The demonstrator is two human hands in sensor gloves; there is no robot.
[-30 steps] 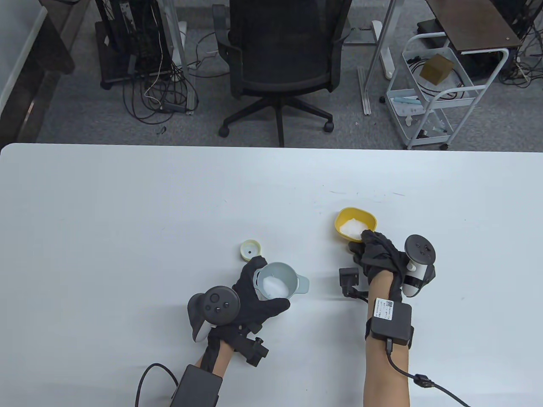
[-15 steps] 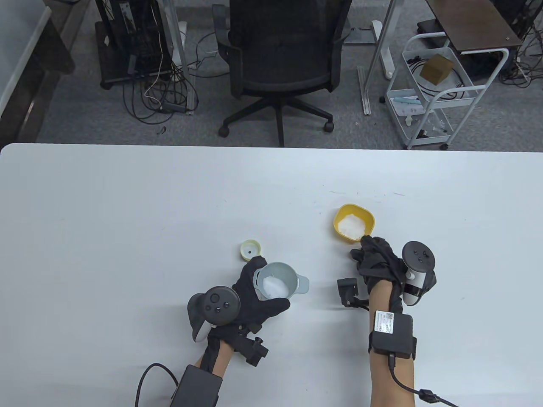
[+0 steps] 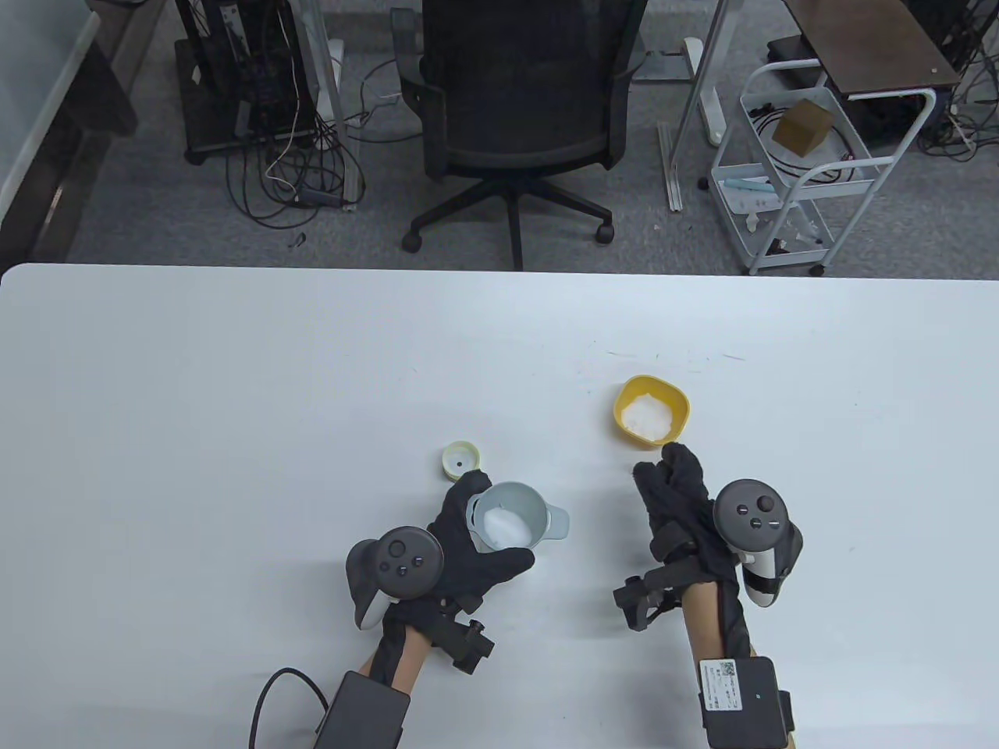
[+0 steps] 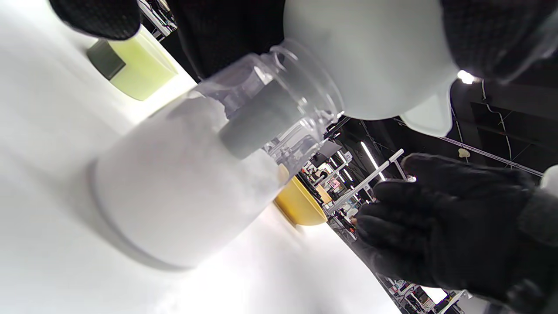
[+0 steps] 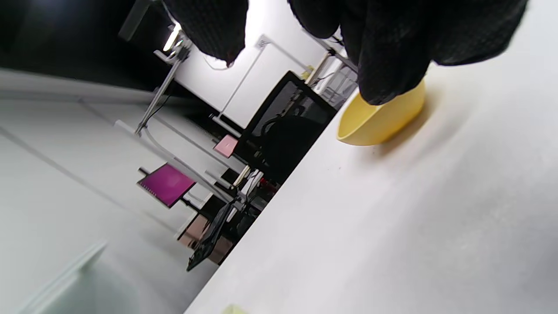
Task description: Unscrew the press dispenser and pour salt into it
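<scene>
The clear dispenser jar (image 4: 183, 192) stands on the table, largely filled with white salt. A grey funnel (image 3: 538, 507) sits in its open neck with salt in it, and it also shows in the left wrist view (image 4: 370, 56). My left hand (image 3: 496, 521) grips the funnel and jar top from the near side. The unscrewed yellow-green press cap (image 3: 460, 459) lies just behind it. A yellow bowl (image 3: 652, 412) with salt stands on the table to the right. My right hand (image 3: 671, 476) is open and empty, just in front of the bowl and apart from it.
The white table (image 3: 234, 406) reaches the left, right and far edges of the table view. An office chair (image 3: 515, 117) and a white cart (image 3: 804, 172) stand on the floor beyond the far edge.
My right hand let go of the yellow bowl's near rim and drew back toward me, turning palm down. The bowl stays on the table. My left hand has not moved.
</scene>
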